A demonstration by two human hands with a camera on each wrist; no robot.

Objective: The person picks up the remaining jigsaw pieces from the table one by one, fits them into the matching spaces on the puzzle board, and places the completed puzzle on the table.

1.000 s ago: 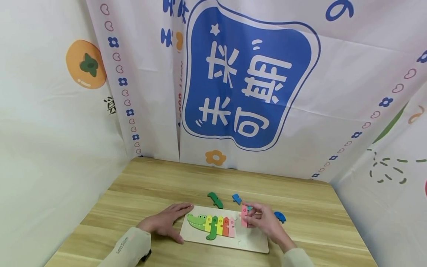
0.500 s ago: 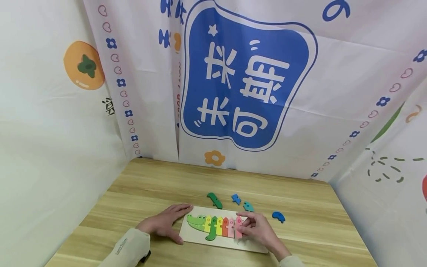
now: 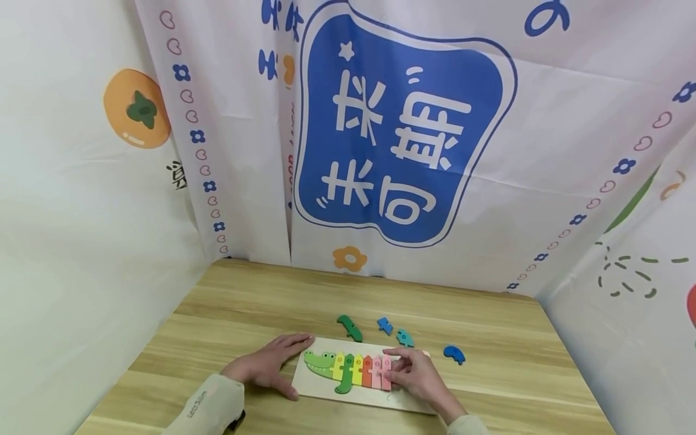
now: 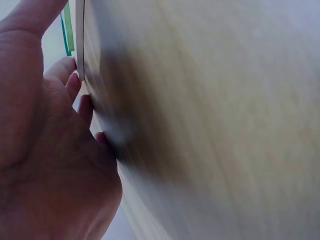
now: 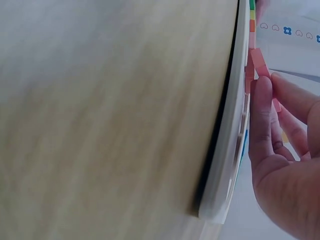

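A pale puzzle board lies on the wooden table, holding a crocodile row: green head, then yellow, green, orange and pink segments. My right hand pinches the rightmost pink piece as it sits in the row on the board. In the right wrist view the right hand has thumb and fingers around the pink piece at the board's edge. My left hand lies flat on the board's left end; in the left wrist view the left hand touches the board edge.
Loose pieces lie behind the board: a dark green one, a blue one, a teal one, and a rounded blue one to the right. Printed fabric walls enclose the table on three sides.
The right hand brought the pink piece down from above the board and set it into the row beside the other pink segment. The left hand stayed put.
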